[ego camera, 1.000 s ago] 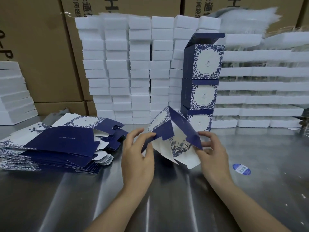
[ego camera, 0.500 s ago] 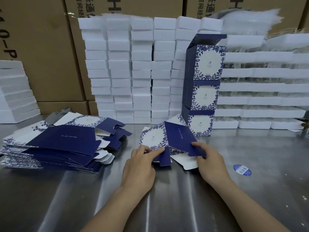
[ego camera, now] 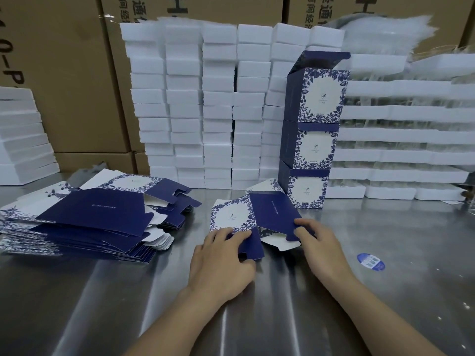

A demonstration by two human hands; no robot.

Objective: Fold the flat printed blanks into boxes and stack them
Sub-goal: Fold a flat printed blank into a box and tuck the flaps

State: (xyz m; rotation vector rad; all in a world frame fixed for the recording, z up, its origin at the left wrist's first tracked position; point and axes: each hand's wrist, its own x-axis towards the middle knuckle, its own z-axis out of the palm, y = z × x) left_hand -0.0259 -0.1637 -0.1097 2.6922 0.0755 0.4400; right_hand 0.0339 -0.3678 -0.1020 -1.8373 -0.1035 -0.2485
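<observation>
Left hand (ego camera: 223, 260): fingers (ego camera: 241, 235) are pinching the blank's (ego camera: 272, 214) navy end flap. Right hand (ego camera: 321, 245): fingers (ego camera: 303, 223) are gripping the near edge of its navy side panel. A second ago I was holding it up, popped open; now it's lying almost flat on the steel table (ego camera: 257, 317) between both hands. I'm reading that as creasing, so no box yet. The stack of folded boxes (ego camera: 313, 150) is standing just beyond the right fingers, and the pile of flat blanks (ego camera: 90, 214) is sitting well out past the left.

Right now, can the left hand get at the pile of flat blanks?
Probably yes: the pile of flat blanks lies just left of the left hand, with only bare table between, but its fingers pinch the half-folded blank.
</observation>
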